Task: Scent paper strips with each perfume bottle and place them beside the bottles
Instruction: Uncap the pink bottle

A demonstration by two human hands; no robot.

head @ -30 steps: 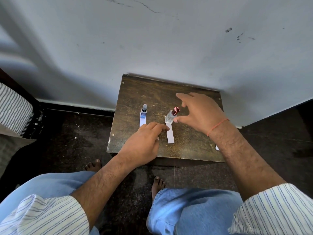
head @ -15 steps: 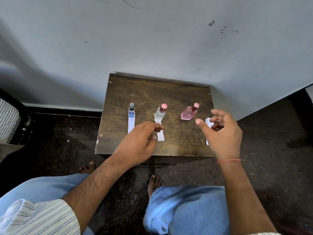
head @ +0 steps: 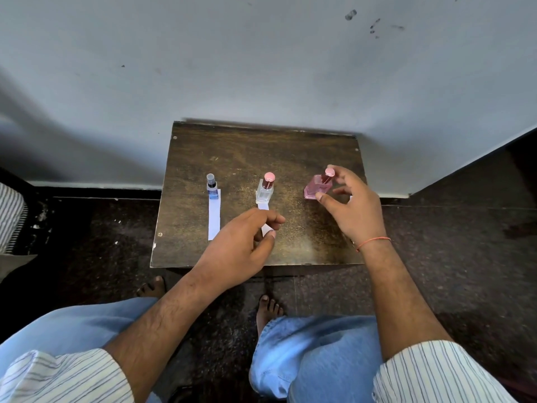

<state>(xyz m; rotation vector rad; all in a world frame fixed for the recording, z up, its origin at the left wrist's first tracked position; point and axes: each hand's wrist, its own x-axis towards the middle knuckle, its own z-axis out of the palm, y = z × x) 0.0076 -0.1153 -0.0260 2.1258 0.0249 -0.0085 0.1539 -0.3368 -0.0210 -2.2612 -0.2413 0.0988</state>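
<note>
- Head view: small dark table (head: pixel 232 152) against a pale wall. Three perfume bottles stand in a row: blue bottle (head: pixel 211 189) left, clear bottle (head: pixel 265 191) in the middle, pink bottle (head: pixel 317 188) right.
- A paper strip (head: pixel 214 218) lies in front of the blue bottle, touching its base. A second strip (head: pixel 263 207) lies in front of the clear bottle, partly covered by the left hand (head: pixel 241 251).
- Left hand: fingers loosely curled over the second strip; whether it pinches the paper, cannot tell.
- Right hand (head: pixel 353 209): fingers spread around the pink bottle, thumb at its front, index at the cap; not yet clamped.
- No strip visible by the pink bottle; a white scrap shows behind the right hand.
- Risk: the pink bottle looks tilted; a glancing grip could topple it.
- Risk: the left hand lifting away could drag the second strip out of line.
</note>
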